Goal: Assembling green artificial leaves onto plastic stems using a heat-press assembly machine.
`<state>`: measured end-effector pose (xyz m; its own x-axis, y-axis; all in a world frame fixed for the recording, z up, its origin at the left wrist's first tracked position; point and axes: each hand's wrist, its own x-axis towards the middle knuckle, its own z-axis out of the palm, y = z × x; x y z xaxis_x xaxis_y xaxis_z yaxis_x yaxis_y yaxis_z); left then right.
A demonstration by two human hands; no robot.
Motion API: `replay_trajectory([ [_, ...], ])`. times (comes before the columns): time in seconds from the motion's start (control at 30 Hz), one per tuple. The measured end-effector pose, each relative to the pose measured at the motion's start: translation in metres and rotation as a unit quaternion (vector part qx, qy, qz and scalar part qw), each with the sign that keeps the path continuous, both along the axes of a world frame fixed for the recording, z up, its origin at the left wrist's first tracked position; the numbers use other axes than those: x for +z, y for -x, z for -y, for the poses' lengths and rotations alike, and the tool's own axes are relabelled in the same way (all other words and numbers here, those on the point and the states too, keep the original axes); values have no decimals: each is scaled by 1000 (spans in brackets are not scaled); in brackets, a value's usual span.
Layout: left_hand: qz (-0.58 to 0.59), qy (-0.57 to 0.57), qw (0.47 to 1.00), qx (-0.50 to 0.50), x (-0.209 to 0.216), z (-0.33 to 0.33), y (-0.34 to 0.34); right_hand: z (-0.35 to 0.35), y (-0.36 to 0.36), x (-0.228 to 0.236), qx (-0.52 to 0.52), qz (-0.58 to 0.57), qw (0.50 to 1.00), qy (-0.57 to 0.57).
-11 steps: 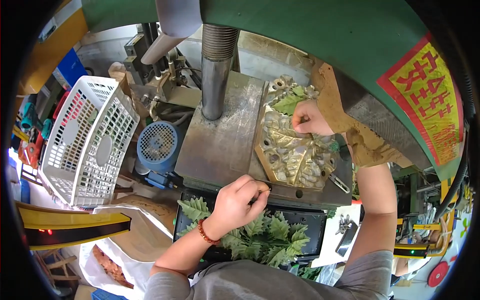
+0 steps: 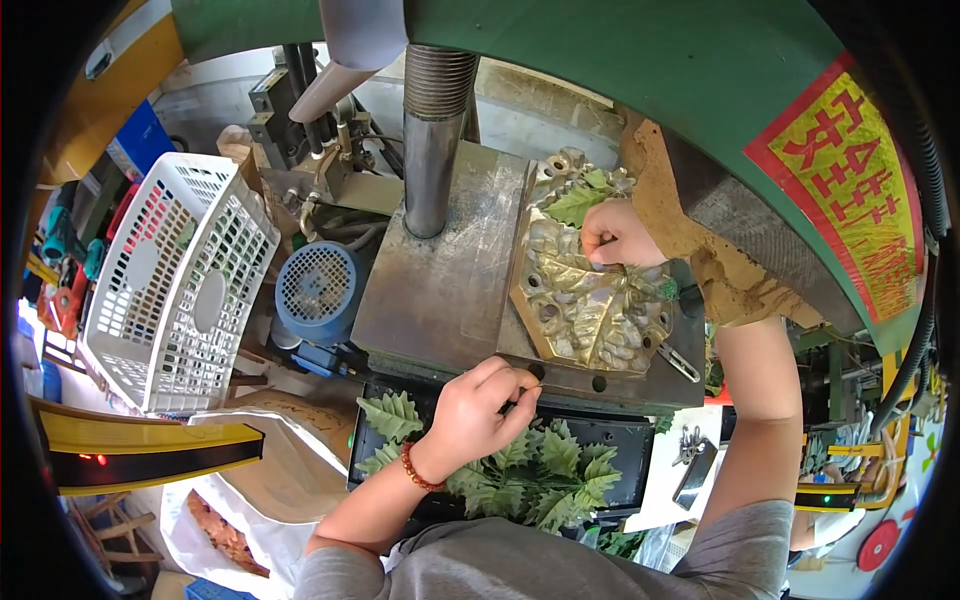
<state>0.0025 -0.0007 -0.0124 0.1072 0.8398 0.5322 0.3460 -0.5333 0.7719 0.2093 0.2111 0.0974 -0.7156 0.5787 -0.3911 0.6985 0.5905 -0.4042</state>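
A brass-coloured mold (image 2: 600, 320) with leaf-shaped relief lies on the steel press bed (image 2: 440, 290). My right hand (image 2: 625, 235) hovers over its upper part, thumb and fingers pinched together; what they hold, if anything, is hidden. Just beyond those fingers a green artificial leaf (image 2: 577, 205) rests on the mold. At the bed's near edge my left hand (image 2: 485, 408) is closed in a pinch, and a thin dark tip shows at its fingers, too small to name. Beneath and beside that hand, several green artificial leaves (image 2: 560, 455) lie in a black tray (image 2: 628, 475).
A steel column (image 2: 428, 180) rises behind the bed, and the green press frame (image 2: 600, 50) arches overhead. Brown board (image 2: 670, 200) hangs by my right forearm. White baskets (image 2: 205, 300) and a blue motor (image 2: 320, 290) stand left. Yellow-black light bars (image 2: 150, 450) flank me.
Both hands stay nearly in place in their pinches. My right forearm has shifted very slightly to the right, and the whole view has moved a little.
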Motion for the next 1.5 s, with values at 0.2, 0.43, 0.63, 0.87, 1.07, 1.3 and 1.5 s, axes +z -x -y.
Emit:
replay_trajectory([
  [0.2, 5, 7, 1000, -4, -4, 3, 1, -6, 3, 10, 39, 22, 997, 68],
  [0.43, 9, 12, 1000, -3, -6, 5, 2, -4, 15, 13, 41, 112, 992, 38],
  [0.63, 16, 23, 1000, -8, -10, 7, 4, -10, 10, 1, 41, 139, 988, 52],
  [0.87, 15, 37, 999, -10, -12, 10, 6, -12, 4, -3, 62, 76, 993, 61],
  [1.07, 16, 47, 999, -15, -12, 12, 8, -7, 9, 3, 54, 102, 992, 55],
  [1.3, 19, 55, 998, -24, -12, 14, 9, -8, 7, 3, 50, 89, 993, 66],
  [1.5, 16, 67, 997, -23, -13, 16, 10, -5, 12, 8, 65, 114, 990, 47],
])
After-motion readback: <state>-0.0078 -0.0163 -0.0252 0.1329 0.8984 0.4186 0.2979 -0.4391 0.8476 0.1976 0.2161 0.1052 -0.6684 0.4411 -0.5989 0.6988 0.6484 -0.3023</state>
